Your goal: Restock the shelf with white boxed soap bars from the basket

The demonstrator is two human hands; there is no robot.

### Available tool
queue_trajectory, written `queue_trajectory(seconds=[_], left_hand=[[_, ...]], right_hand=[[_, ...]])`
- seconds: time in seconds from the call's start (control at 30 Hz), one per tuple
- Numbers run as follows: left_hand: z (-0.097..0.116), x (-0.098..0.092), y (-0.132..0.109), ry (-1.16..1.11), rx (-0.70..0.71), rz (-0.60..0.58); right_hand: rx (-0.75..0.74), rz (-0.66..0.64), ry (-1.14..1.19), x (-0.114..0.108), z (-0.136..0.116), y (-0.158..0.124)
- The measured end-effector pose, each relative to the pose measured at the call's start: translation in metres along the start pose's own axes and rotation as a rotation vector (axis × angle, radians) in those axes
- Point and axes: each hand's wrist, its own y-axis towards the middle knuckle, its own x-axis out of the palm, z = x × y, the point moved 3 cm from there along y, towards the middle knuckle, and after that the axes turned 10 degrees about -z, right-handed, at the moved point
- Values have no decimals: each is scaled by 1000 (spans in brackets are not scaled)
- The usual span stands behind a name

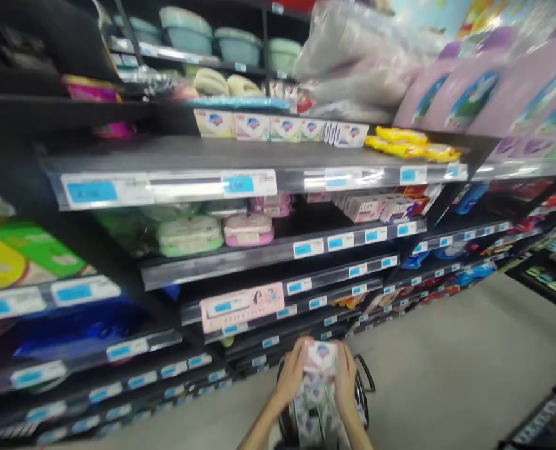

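Low in the view, my left hand [292, 376] and my right hand [346, 382] close on the two sides of a pink-and-white soap box [322, 357] with a heart-shaped logo. Under it, between my forearms, lie several more soap boxes [312, 425]. They sit in or over a dark container with a black handle [368, 375]; its body is mostly hidden. On the shelf ahead, a row of similar soap boxes [253, 127] stands along the back, the rightmost one showing a barcode side.
Yellow packets [409, 145] lie right of the shelf's soap row. Below are soap dishes [248, 230] and smaller soap boxes [368, 209]. Large lilac bottles [470, 87] stand upper right, basins [187, 30] upper left. Grey floor [428, 356] stretches to the right.
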Motion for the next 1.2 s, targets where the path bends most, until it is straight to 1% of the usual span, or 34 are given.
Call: queue_trajectory(seconds=[0.03,0.07,0.17,0.2,0.27,0.33,0.47,0.53,0.63,0.7,0.73,0.8,0.87,0.9,0.97,1.07,1.13,1.2], left_hand=[[10,1,-4,-18,61,5],[20,1,-6,-34,107,29],[49,-4,-12,-40,230,132],[55,-5,-13,-37,269,159],[64,-7,-17,-36,304,191],[67,-8,-19,-39,303,196],[64,-10,-19,-40,311,182],[61,-12,-17,-37,323,182],[58,-16,-13,-9,297,165],[59,-20,-12,28,279,159],[61,-22,-12,54,294,168],[72,-28,-17,144,380,222],[85,-33,-25,296,500,286],[92,-34,-29,383,554,298],[100,-34,-34,539,614,264],[101,-28,-35,713,628,191],[96,-25,-30,772,618,203],[91,-21,-25,745,624,221]], right_hand=[[67,26,37,-2,-11,-2],[85,11,60,-3,-23,0],[-27,-53,86,-2,-57,13],[-63,-70,101,-2,-64,17],[-100,-98,135,0,-71,21],[-101,-113,169,1,-71,21],[-76,-128,205,4,-66,19],[-75,-122,191,5,-64,20],[-74,-107,179,7,-62,22],[-77,-93,186,8,-60,23],[-80,-87,186,9,-59,24],[-81,-72,167,9,-57,24],[-75,-62,133,8,-57,25],[-73,-58,115,8,-57,25],[-84,-63,78,8,-60,25],[-133,-101,12,11,-68,24],[-161,-122,-21,13,-73,22],[-175,-131,-35,14,-76,19]])
